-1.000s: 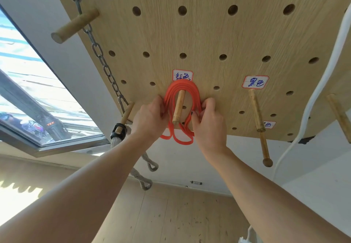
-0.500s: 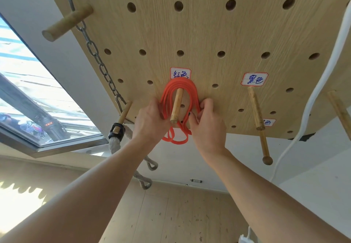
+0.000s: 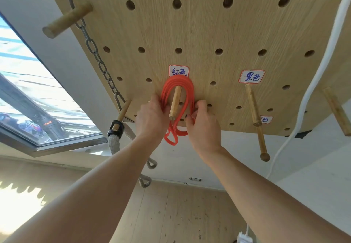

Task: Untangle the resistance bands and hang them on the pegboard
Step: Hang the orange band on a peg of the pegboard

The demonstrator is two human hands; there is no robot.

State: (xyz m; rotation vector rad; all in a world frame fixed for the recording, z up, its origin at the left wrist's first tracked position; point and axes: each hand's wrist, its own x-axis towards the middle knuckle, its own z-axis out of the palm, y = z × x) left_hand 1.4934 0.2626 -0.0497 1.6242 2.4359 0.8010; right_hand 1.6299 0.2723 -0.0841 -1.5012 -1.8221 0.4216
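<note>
**Two hands on the red band at its peg**

Both hands are raised to the wooden pegboard [image 3: 218,30], one on each side of a red resistance band [image 3: 187,93] that is looped in several strands over a wooden peg [image 3: 175,102]. The left hand [image 3: 151,118] has its fingers curled in against the band's left strands, gripping them just left of the peg. The right hand [image 3: 204,123] pinches the right strands between thumb and curled fingers [image 3: 199,104], just right of the peg. Between the two hands the peg sticks out toward the camera, and below the knuckles the band's loose lower loops hang down past the board's bottom edge.

Directly above the fingertips sits a white label with a red border [image 3: 179,71] (handwritten in blue). Further right of the right hand is a second label [image 3: 251,76] over a bare peg [image 3: 251,104], and beyond it a white cord [image 3: 322,56] runs down the board. Left of the left hand a metal chain [image 3: 93,47] hangs from a thick peg [image 3: 66,23], with a rope's black-capped end [image 3: 115,130] lower down.
</note>
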